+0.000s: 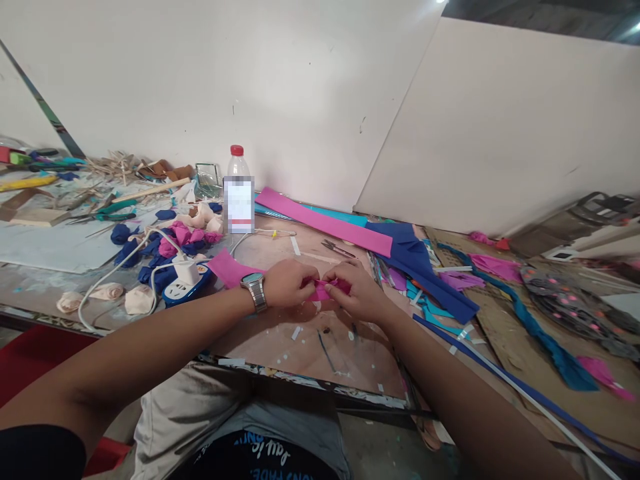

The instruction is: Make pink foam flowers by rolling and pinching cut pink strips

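A strip of pink crepe paper (229, 269) runs under my left wrist to my fingertips, where its gathered end shows between the two hands. My left hand (289, 283), with a metal watch on the wrist, pinches the strip between thumb and curled fingers. Close beside it, my right hand (359, 291) is closed on the same end, thumb pressed against the folded paper. Both hands are just above the wooden tabletop (305, 343). Behind them lie a flat pink paper length (325, 222) and a dark blue sheet (425, 270).
Left of my hands are a blue power strip (187, 283) with a white plug and cable, and several crumpled paper rosettes (185, 237). A red-capped bottle (237, 163) stands near the wall. Green-handled pliers (116, 209) and sticks lie farther left. Cardboard (520, 327) covers the right side.
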A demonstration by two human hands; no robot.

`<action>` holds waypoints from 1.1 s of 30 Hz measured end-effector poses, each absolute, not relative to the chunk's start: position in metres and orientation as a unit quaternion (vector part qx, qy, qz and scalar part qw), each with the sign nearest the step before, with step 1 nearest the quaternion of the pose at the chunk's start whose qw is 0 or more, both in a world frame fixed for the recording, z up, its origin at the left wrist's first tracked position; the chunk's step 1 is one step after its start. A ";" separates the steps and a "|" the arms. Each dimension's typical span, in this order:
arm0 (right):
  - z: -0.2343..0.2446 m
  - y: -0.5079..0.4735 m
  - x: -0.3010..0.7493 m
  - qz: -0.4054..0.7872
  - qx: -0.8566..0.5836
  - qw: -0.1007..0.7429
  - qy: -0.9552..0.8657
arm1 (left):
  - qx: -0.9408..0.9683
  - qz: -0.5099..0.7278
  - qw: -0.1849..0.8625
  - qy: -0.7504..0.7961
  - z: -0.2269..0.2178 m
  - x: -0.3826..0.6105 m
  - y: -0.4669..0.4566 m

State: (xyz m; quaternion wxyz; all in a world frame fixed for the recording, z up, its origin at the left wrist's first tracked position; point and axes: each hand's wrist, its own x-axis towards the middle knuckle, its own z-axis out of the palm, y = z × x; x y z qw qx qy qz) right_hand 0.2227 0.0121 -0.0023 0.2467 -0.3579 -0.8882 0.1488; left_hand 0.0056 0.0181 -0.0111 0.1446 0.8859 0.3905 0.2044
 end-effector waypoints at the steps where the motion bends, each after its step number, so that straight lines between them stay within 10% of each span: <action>1: -0.002 0.012 0.223 0.148 -0.357 0.247 -0.888 | 0.886 0.205 0.149 0.388 -0.011 0.006 0.018; 33: -0.001 0.008 0.222 0.024 -0.329 0.295 -0.897 | 0.827 0.288 0.356 0.326 -0.012 0.006 0.025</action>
